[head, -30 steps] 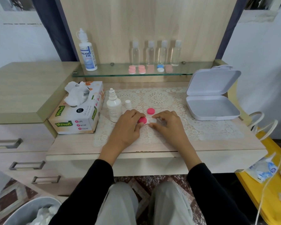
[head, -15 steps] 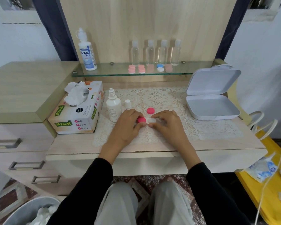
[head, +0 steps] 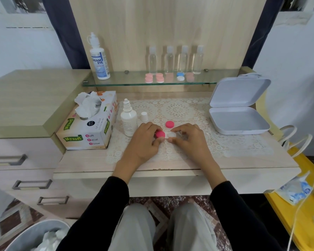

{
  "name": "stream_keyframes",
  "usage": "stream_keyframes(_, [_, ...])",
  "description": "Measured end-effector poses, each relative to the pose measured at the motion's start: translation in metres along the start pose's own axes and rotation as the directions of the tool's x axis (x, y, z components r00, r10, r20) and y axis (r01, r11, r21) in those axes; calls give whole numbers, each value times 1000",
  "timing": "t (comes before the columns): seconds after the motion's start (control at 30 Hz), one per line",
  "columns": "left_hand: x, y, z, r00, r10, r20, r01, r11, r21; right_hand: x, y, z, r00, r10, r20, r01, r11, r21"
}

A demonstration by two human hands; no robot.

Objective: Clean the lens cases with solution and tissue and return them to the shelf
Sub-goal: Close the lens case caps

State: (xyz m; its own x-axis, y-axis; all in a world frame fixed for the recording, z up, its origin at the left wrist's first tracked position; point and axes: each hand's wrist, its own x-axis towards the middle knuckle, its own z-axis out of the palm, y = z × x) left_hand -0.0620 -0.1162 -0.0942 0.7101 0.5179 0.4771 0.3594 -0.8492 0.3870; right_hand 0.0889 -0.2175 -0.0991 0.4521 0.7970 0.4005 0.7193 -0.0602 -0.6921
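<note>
The left hand (head: 143, 142) is pinching the pink cap (head: 160, 134), the right hand (head: 188, 142) is pinching the white lens case (head: 171, 135), which is looking like light, stiff, probably slippery plastic, best gripped at its rims.

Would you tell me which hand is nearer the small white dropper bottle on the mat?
Left. The left hand lies just right of the white bottle; the right hand sits farther right.
</note>
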Motion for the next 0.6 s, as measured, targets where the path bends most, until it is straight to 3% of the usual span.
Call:
stream_keyframes(0.1, [0, -1, 1, 1000, -1, 5, 1, 1000, 4, 2, -2, -3, 999, 34, 14, -34, 999, 25])
stream_keyframes(0.23, [1, -1, 1, 1000, -2, 2, 2, 1000, 11, 14, -2, -12, 992, 125, 33, -130, 968, 214])
stream_keyframes(0.33, [1, -1, 1, 1000, -1, 5, 1, 1000, 14, 30, 3, -11, 991, 115, 65, -119, 990, 72])
stream_keyframes(0.47, [1, -1, 1, 1000, 0, 0, 0, 1000, 14, 43, 5, -6, 981, -14, 195, 49, 983, -179])
stream_keyframes(0.6, [0, -1, 1, 1000, 5, -9, -5, 1000, 13, 49, 9, -5, 971, -39, 235, 83, 980, -180])
